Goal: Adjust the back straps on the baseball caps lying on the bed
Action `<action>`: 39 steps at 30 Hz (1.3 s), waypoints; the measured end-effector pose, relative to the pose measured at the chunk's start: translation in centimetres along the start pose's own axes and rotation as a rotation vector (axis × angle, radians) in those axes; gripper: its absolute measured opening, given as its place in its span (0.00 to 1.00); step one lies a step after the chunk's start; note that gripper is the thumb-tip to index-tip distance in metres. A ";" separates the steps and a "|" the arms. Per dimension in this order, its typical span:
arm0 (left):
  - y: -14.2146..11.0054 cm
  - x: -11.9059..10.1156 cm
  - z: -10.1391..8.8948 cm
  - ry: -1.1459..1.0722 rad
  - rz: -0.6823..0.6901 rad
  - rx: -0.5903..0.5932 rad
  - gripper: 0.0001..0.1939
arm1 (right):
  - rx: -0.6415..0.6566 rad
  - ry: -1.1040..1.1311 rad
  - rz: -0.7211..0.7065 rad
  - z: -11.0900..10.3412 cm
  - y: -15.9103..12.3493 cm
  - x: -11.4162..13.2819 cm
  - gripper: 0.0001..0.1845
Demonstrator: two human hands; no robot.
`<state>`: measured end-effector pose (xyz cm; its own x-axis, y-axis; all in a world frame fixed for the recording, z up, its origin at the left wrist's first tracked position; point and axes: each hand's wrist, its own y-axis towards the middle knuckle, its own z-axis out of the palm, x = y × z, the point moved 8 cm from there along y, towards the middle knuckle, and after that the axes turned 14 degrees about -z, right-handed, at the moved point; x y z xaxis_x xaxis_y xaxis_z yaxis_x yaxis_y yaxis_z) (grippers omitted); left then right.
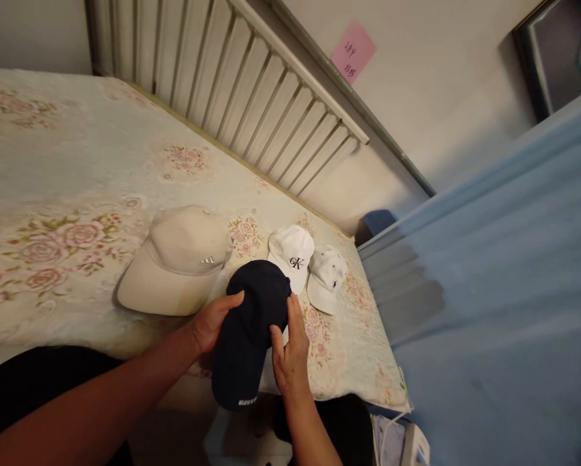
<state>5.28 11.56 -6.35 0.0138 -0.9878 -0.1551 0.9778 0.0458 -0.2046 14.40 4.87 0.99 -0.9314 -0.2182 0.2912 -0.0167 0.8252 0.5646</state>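
A dark navy baseball cap (252, 310) is held between my two hands above the near edge of the bed, its brim pointing down toward me with small pale lettering at the rim. My left hand (215, 322) grips the cap's left side, thumb on the crown and fingers hidden behind. My right hand (290, 349) holds the right side, its thumb against the crown. Just left lies a beige cap (186, 249) with a small white logo. Beyond my right hand rest a white cap with black "CK" letters (293, 249) and another white cap (327, 272) with a small dark emblem.
The caps lie on a floral bedspread (184, 162). A white slatted radiator (252, 84) runs along the far side. Blue curtain (489, 291) hangs at the right. A pink note (353, 52) is on the wall. A white device with a cord (415, 443) stands at the lower right.
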 end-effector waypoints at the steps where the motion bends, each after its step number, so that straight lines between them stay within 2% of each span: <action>1: 0.0 0.0 0.0 0.001 0.004 0.001 0.27 | -0.002 -0.001 -0.003 0.0 0.0 0.0 0.30; 13: 0.0 -0.2 0.2 0.026 0.001 0.019 0.27 | 0.003 0.008 0.009 0.1 -0.1 -0.1 0.30; 21: 0.0 -0.1 -0.1 0.016 0.001 -0.022 0.27 | -0.001 0.016 0.019 0.2 -0.3 -0.2 0.30; 28: 0.0 -0.1 0.3 0.031 -0.004 0.023 0.27 | -0.016 -0.003 0.005 0.0 -0.3 0.0 0.30; 33: 0.0 -0.1 0.0 0.032 -0.010 0.014 0.26 | -0.018 -0.008 -0.007 -0.1 -0.2 0.2 0.30; 36: 0.1 -0.1 -0.2 0.031 -0.007 0.004 0.26 | -0.024 -0.028 -0.038 -0.3 0.1 0.8 0.30; 39: 0.1 -0.1 -0.6 0.029 -0.021 -0.019 0.25 | -0.037 -0.069 -0.129 -0.7 0.8 2.3 0.31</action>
<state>5.24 11.70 -6.92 -0.0126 -0.9839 -0.1783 0.9736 0.0286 -0.2263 12.49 4.72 2.65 -0.9451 -0.2840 0.1615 -0.1257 0.7724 0.6226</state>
